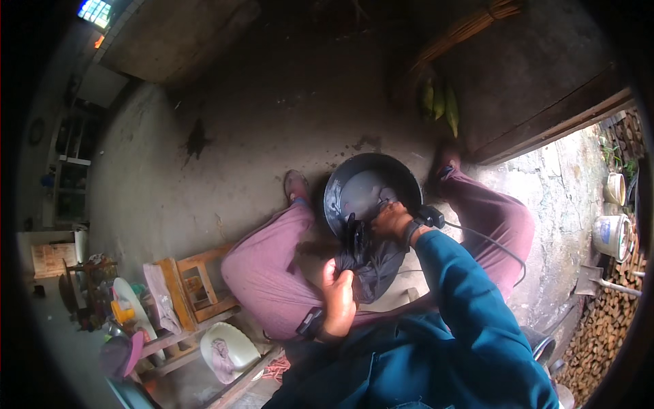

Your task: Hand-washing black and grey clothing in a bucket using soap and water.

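Between my legs stands a dark round basin (pixel 331 200) with cloudy, greyish water (pixel 360 197) inside. A wet black cloth (pixel 375 271) hangs over the basin's near rim and spreads toward my lap. My left hand (pixel 340 296) pinches the cloth's near left part between thumb and fingers. My right hand (pixel 392 221) is closed at the near right rim, gripping a bunched part of the cloth; its fingertips are partly hidden. A small greyish piece (pixel 388 194) shows in the water just beyond the right hand.
A cable (pixel 503 248) runs from a device on my right wrist. At lower left are a wooden chair (pixel 186 291) and a pale basin (pixel 245 347) with a cloth. Green leaves (pixel 439 102) lie far right. Buckets (pixel 608 237), a shovel (pixel 590 279) and stacked firewood (pixel 598 332) stand beyond the doorway.
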`<state>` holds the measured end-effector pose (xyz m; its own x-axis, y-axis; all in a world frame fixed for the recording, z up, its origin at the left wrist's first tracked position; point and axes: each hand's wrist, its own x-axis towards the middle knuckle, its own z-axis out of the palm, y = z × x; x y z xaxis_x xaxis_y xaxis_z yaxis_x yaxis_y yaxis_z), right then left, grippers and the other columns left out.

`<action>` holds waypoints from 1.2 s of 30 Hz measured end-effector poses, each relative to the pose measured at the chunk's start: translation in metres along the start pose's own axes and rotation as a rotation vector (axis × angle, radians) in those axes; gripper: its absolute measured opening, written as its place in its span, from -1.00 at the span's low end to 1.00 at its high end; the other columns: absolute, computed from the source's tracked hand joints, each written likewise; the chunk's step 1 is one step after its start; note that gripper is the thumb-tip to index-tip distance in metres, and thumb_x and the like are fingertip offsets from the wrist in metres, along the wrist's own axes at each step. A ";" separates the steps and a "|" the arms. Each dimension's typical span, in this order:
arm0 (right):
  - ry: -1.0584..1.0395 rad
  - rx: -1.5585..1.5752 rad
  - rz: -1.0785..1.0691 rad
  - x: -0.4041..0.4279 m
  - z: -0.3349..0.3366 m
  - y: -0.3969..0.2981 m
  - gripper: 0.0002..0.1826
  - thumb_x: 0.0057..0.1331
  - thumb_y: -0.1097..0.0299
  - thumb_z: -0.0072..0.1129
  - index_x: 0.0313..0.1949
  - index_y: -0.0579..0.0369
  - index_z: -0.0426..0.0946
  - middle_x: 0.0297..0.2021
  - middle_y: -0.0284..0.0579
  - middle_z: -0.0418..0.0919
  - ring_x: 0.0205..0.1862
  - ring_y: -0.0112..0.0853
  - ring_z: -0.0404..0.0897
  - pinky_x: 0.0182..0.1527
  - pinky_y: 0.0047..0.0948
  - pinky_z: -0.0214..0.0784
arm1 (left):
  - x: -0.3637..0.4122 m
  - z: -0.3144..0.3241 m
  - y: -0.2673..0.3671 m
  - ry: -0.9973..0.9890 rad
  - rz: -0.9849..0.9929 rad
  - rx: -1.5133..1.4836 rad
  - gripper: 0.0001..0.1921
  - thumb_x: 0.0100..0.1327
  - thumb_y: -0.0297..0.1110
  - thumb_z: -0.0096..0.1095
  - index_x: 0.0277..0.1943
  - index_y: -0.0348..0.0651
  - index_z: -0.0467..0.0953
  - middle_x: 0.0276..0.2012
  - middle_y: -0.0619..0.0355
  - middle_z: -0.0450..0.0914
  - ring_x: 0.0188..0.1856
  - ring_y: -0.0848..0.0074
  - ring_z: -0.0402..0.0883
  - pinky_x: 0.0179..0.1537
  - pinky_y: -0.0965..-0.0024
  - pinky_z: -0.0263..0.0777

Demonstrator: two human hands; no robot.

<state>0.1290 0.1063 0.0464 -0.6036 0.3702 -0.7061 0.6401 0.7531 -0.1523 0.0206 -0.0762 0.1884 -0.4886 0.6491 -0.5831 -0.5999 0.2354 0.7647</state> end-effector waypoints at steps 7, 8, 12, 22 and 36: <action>0.074 0.464 0.035 -0.042 -0.043 0.022 -0.36 0.37 -0.22 -0.19 0.20 -0.03 0.43 0.14 0.03 0.48 0.18 -0.10 0.46 0.21 -0.20 0.23 | 0.014 -0.010 0.012 0.022 -0.001 -0.084 -0.66 0.17 -0.66 -0.07 0.01 -0.21 0.43 -0.16 0.21 0.51 -0.17 0.53 0.51 -0.10 0.46 0.45; 0.196 0.629 -0.050 -0.058 -0.051 0.025 -0.40 0.38 -0.17 -0.10 0.21 0.00 0.41 0.04 0.05 0.55 0.06 -0.12 0.54 0.17 -0.30 0.29 | 0.014 -0.009 0.014 -0.005 -0.004 -0.113 -0.69 0.20 -0.62 -0.07 0.01 -0.20 0.42 -0.14 0.20 0.50 -0.14 0.50 0.52 -0.06 0.42 0.45; 0.481 1.300 -0.165 -0.088 -0.054 0.025 -0.51 0.37 0.08 0.08 0.22 0.00 0.39 -0.04 0.02 0.58 -0.02 -0.14 0.55 0.12 -0.30 0.34 | 0.017 0.000 0.022 0.015 -0.115 -0.258 -0.75 0.29 -0.48 -0.09 0.01 -0.18 0.39 -0.09 0.15 0.50 -0.04 0.43 0.51 0.03 0.31 0.44; 0.979 0.775 -0.306 -0.145 -0.037 -0.075 -0.50 0.36 0.10 0.03 0.27 -0.20 0.31 -0.11 0.09 0.46 -0.07 0.00 0.43 0.07 -0.12 0.30 | 0.030 -0.016 -0.002 -0.176 -0.183 -0.246 -0.69 0.37 -0.28 -0.08 0.12 -0.14 0.39 0.03 0.11 0.52 0.02 0.34 0.57 0.04 0.19 0.50; 0.550 0.700 0.084 -0.078 -0.006 -0.026 -0.50 0.40 -0.06 -0.13 0.30 -0.36 0.27 -0.07 0.13 0.47 0.03 0.02 0.43 0.10 -0.11 0.28 | 0.036 -0.008 0.031 -0.279 -0.425 -0.568 -0.53 0.33 -0.18 -0.12 0.20 -0.26 0.38 0.20 -0.10 0.42 0.24 0.06 0.38 0.27 -0.11 0.21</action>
<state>0.1564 0.0606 0.1098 -0.5691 0.7531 -0.3300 0.7275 0.2741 -0.6290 -0.0206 -0.0515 0.1893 -0.0101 0.7625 -0.6470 -0.9714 0.1459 0.1872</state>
